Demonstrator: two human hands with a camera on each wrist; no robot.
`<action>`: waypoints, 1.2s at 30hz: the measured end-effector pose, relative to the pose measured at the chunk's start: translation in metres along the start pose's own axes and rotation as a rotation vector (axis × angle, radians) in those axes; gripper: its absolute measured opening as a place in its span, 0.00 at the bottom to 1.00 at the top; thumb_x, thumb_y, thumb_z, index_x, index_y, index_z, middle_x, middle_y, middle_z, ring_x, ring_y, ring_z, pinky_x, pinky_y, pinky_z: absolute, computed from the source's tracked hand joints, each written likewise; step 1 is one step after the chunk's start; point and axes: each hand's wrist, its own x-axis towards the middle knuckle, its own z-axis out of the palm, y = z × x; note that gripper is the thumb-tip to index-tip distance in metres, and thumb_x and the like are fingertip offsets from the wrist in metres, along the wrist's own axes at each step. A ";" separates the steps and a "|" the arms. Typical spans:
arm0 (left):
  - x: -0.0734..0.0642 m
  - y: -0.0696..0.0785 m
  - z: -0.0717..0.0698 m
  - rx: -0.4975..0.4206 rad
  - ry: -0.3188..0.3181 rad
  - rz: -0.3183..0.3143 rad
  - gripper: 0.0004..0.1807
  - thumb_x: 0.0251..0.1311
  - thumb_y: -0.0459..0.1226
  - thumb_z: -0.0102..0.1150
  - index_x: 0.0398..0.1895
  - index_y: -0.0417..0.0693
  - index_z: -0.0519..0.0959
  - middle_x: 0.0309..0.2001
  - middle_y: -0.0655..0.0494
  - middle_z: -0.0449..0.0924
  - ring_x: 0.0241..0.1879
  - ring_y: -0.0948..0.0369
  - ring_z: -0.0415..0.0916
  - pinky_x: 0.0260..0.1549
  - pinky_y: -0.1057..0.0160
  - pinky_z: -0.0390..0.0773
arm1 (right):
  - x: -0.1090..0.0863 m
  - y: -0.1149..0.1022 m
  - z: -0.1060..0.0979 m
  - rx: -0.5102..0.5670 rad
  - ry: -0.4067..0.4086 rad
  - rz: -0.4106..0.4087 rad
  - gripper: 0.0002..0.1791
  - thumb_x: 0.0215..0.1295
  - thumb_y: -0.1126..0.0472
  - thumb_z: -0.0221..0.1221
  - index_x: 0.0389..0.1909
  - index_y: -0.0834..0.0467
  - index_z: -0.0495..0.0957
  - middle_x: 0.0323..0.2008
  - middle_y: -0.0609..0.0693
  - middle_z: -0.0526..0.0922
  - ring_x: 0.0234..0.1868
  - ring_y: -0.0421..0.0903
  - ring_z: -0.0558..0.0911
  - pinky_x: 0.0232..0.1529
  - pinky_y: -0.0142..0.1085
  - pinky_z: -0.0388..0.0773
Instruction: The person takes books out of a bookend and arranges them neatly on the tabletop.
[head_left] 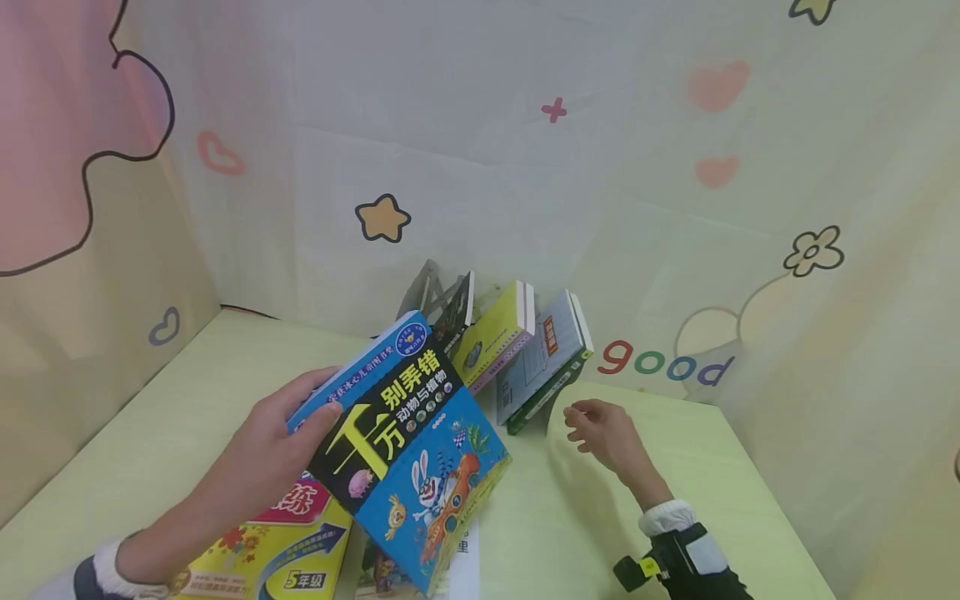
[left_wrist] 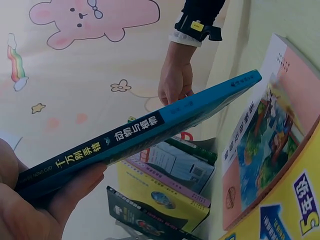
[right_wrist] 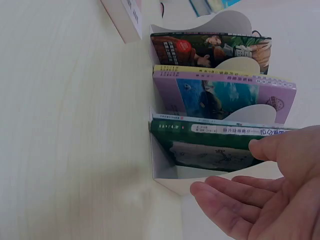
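Note:
My left hand [head_left: 262, 454] grips a blue paperback book [head_left: 442, 483] by its upper left corner, thumb on the front cover. The cover has a black title band and a cartoon rabbit in a carrot car. In the left wrist view its spine [left_wrist: 135, 131] faces the camera, tilted. My right hand [head_left: 611, 437] is just right of the rack of books, holding nothing. Its fingers are loosely extended in the right wrist view, thumb overlapping a green book [right_wrist: 200, 127]. That book stands in the end slot of a white rack [right_wrist: 167, 185].
Purple [right_wrist: 225, 79] and black-covered [right_wrist: 212, 45] books occupy other slots of the rack. A yellow grade-5 workbook [head_left: 303, 554] and a pink-bordered storybook [left_wrist: 270, 150] lie on the table [head_left: 157, 417] in front. A patterned curtain [head_left: 480, 167] hangs behind.

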 end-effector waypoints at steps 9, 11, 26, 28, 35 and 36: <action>0.012 -0.005 0.014 -0.083 -0.092 -0.085 0.31 0.78 0.43 0.54 0.78 0.44 0.62 0.58 0.40 0.79 0.42 0.53 0.86 0.37 0.54 0.88 | -0.020 -0.021 0.011 0.104 -0.160 -0.036 0.28 0.78 0.50 0.57 0.60 0.72 0.77 0.47 0.63 0.86 0.44 0.56 0.88 0.45 0.46 0.87; 0.016 -0.006 0.017 -0.112 -0.109 -0.113 0.32 0.77 0.43 0.54 0.79 0.44 0.61 0.58 0.41 0.79 0.43 0.53 0.86 0.39 0.53 0.88 | -0.024 -0.028 0.014 0.116 -0.198 -0.040 0.30 0.79 0.47 0.55 0.60 0.72 0.77 0.47 0.62 0.87 0.45 0.57 0.88 0.46 0.46 0.87; 0.039 -0.021 0.038 -0.334 -0.261 -0.224 0.32 0.79 0.41 0.51 0.80 0.41 0.59 0.57 0.40 0.79 0.44 0.49 0.86 0.41 0.48 0.87 | -0.045 -0.050 0.025 0.294 -0.516 -0.017 0.36 0.82 0.41 0.45 0.69 0.70 0.71 0.53 0.60 0.85 0.50 0.54 0.86 0.56 0.49 0.83; 0.042 -0.023 0.041 -0.346 -0.275 -0.225 0.32 0.78 0.41 0.51 0.80 0.41 0.59 0.56 0.40 0.80 0.44 0.48 0.86 0.41 0.48 0.87 | -0.047 -0.051 0.026 0.322 -0.560 -0.004 0.34 0.82 0.44 0.49 0.72 0.69 0.68 0.53 0.60 0.85 0.50 0.55 0.87 0.56 0.49 0.83; 0.047 -0.028 0.047 -0.353 -0.301 -0.223 0.31 0.78 0.40 0.52 0.79 0.40 0.61 0.52 0.42 0.82 0.43 0.47 0.87 0.39 0.48 0.88 | -0.052 -0.047 0.034 0.406 -0.635 0.058 0.32 0.77 0.50 0.59 0.70 0.68 0.69 0.50 0.60 0.86 0.46 0.55 0.88 0.49 0.47 0.86; 0.048 -0.028 0.048 -0.360 -0.307 -0.223 0.31 0.78 0.40 0.52 0.79 0.40 0.61 0.52 0.41 0.82 0.44 0.46 0.87 0.39 0.48 0.88 | -0.052 -0.046 0.036 0.425 -0.647 0.071 0.31 0.77 0.50 0.59 0.69 0.68 0.69 0.50 0.60 0.86 0.46 0.55 0.88 0.48 0.47 0.86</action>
